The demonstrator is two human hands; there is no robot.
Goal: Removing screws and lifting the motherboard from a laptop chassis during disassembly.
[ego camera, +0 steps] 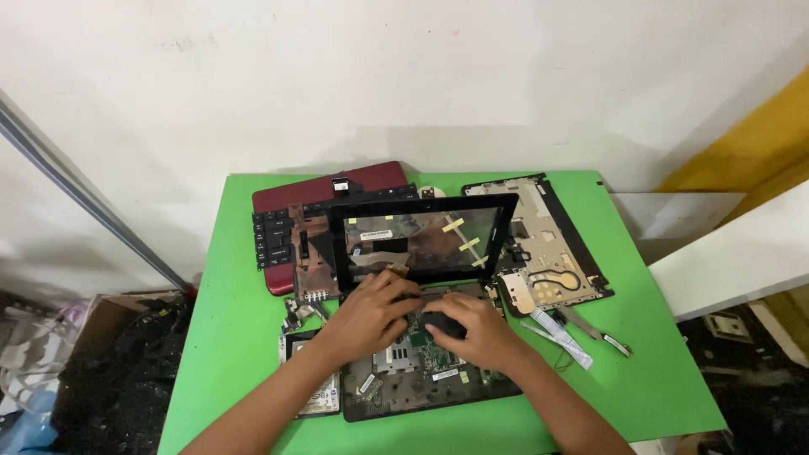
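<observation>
Left hand (371, 310): fingers curled downward, tips pressed onto the far edge of the opened laptop base (421, 371); whether they pinch anything cannot be told.

Right hand (472, 330): fingers closed around a small black part (440, 323) at the middle of the base, just beside the left hand.

Opened laptop base: dark shell with green circuit board exposed, lying at the near centre of the green table (227, 337), under both hands.

Black screen frame (421, 236): stands tilted up directly beyond the hands, touching the far edge of the base; yellow tape strips show through its opening.

Keyboard (274, 236): black, far left, lying over a red laptop lid (295, 195).

Inner metal frame (310, 261): brownish, between the keyboard and the screen frame.

Bottom cover panel (548, 253): black-rimmed with silvery interior, right of the screen frame.

Flat ribbon cables (563, 335): pale, right of the base, near the cover panel.

Hard drive (316, 396): silvery, near left, partly under the left forearm.

Cardboard box (101, 337): on the floor, left of the table.
</observation>
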